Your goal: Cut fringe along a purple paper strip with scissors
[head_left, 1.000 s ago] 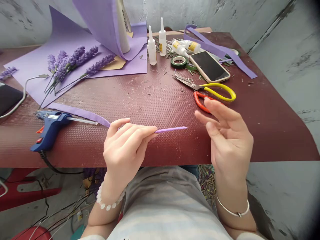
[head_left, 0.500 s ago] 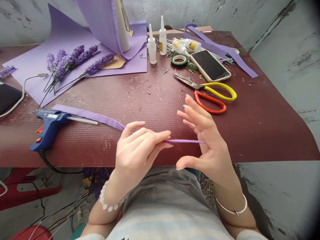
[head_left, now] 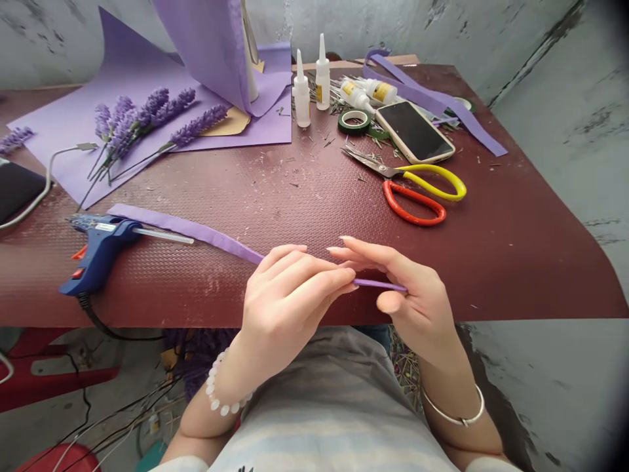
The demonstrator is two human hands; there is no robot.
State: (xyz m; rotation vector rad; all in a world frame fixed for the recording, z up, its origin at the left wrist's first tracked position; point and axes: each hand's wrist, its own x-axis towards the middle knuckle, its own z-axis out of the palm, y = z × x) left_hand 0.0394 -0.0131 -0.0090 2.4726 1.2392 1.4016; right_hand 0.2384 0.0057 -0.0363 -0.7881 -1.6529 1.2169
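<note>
A long purple strip (head_left: 211, 236) runs from beside the glue gun (head_left: 98, 252) to my hands. My left hand (head_left: 289, 295) is closed, pinching the strip between thumb and fingertips. Past that pinch the strip looks narrow, folded or seen edge-on, and its end meets the palm of my right hand (head_left: 417, 298). The right fingers are stretched out and the thumb stands apart from them, so this hand is open around the strip's end. Its fingertips lie just behind the left fingertips; whether they touch cannot be made out.
Scissors (head_left: 393, 172), a phone (head_left: 417, 131), green tape (head_left: 354, 122) and several glue bottles (head_left: 301, 98) lie or stand beyond my hands. Lavender stems (head_left: 122, 124) rest on purple sheets (head_left: 265, 134) at the back left. The glue gun's cord hangs over the table's front edge.
My left hand has slid right along the strip, toward my right hand. The right hand's fingers have lowered and bent toward the left fingertips, and its thumb has drawn in.
</note>
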